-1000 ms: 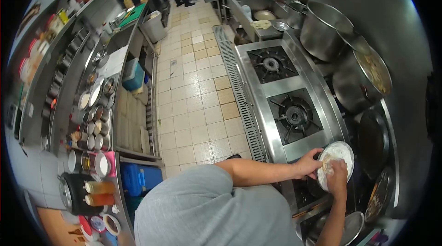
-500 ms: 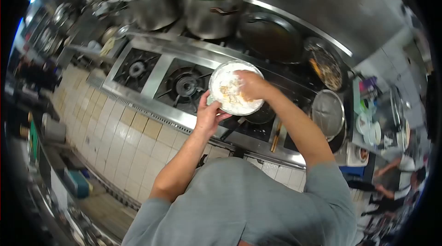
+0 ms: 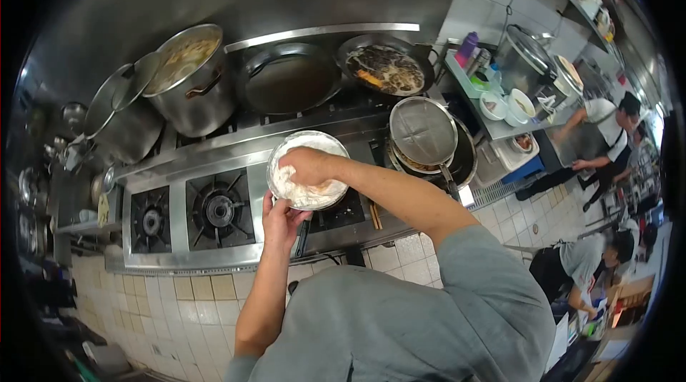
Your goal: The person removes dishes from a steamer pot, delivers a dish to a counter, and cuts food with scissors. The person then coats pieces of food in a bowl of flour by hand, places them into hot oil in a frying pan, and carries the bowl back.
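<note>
My left hand (image 3: 281,220) supports a round metal bowl (image 3: 271,167) from its near left side, thumb near the rim. White, flour-like powder (image 3: 319,140) fills the bowl, with some pale lumps in it. Inside the bowl, my right hand (image 3: 307,167) is curled down into the powder. Its fingertips are partly hidden, and I cannot make out what lies between them. The bowl is above the front of the stove, and a black pan handle (image 3: 301,238) shows below it.
Two large stockpots (image 3: 193,89) stand at the back left. A dark pan of liquid (image 3: 293,82) and a pan of bubbling food (image 3: 386,67) are on the rear burners. A mesh strainer (image 3: 423,130) rests over a wok at right. Co-workers (image 3: 604,128) stand farther right.
My view has swung to the right, bringing the side shelf and co-workers further in. My right hand has curled more, deeper in the powder; my left hand still holds the bowl.
</note>
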{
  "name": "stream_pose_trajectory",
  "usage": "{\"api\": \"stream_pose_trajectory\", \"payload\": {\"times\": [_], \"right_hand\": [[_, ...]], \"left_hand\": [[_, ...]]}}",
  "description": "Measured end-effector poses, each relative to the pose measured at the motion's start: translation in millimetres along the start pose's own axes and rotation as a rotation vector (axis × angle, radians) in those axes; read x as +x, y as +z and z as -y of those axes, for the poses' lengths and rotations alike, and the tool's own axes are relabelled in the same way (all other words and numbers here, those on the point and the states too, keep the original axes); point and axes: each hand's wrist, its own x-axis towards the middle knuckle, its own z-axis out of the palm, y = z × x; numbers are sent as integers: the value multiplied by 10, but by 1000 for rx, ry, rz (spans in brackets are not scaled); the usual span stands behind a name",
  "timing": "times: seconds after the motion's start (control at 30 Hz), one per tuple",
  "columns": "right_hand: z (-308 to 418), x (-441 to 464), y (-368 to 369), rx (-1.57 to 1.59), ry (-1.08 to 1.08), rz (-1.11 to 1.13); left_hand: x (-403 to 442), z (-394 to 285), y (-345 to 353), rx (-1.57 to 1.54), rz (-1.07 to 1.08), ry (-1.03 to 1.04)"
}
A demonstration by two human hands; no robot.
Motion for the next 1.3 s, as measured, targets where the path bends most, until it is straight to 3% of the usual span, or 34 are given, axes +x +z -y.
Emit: {"api": "stream_pose_trajectory", "payload": {"times": [0.1,0.27,0.33,0.43,0.47,0.53,0.6,0.63,0.7,0.73,0.83,1.0,1.07,1.13,1.2,1.3], "right_hand": [[-46,-151,-310,242,90,-223],[-157,-392,-99,196,147,-109],[-143,-399,-19,314,286,-219],[-226,-325,-90,467,281,-406],[-236,-280,-119,377,241,-534],[-73,-251,-313,664,310,-508],[125,-328,-399,434,231,-587],[83,-366,-316,440,218,-576],[-4,-383,-77,93,176,-458],[1,-433,-50,199,113,-377],[235,-525,-227,32,-24,-197],[164,-391,-376,-106,-39,-275],[-8,-281,-289,-283,23,-240],[-34,-211,-176,-251,104,-218],[38,-183,-79,-294,130,-369],[135,-120,-32,-232,59,-190]], "left_hand": [[34,-7,63,-19,35,-3],[70,-18,167,-10,51,-5],[62,-16,199,-14,41,-6],[73,22,208,-43,30,-68],[102,33,182,-51,34,-67],[60,-20,256,-67,31,-35],[100,-36,266,-82,10,-33],[108,-41,261,-85,11,-33],[98,-69,250,-124,5,-11],[112,-104,238,-158,14,-5],[157,-102,129,-140,10,20],[120,-143,98,-113,12,8],[91,-155,125,-112,48,16],[42,-176,156,-108,27,27],[31,-146,140,-108,5,37],[92,-95,35,-111,-11,58]]}}
